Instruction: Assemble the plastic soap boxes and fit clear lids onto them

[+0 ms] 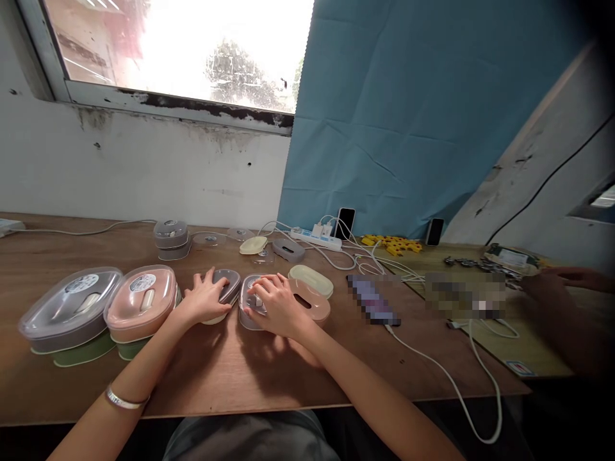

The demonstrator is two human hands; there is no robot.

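My left hand (205, 298) lies with its fingers spread over a small oval box with a dark grey top (231, 286), the thumb at the box's near right. Just right of it, my right hand (276, 304) curls over a clear plastic lid (248, 317) with a round label, thumb and fingers bent around it. What lies under that lid is partly hidden by the hand. Touching or close behind the right wrist is a pink oval piece with a slot (317, 306). A cream oval tray (314, 279) sits just beyond it.
At left stand grey (79, 307) and pink (144, 298) lidded boxes on green bases. Behind are a grey box stack (172, 241), a grey slotted piece (288, 250) and a power strip (317, 239). A phone (372, 299) and cables lie right, near another person's arm (557, 314).
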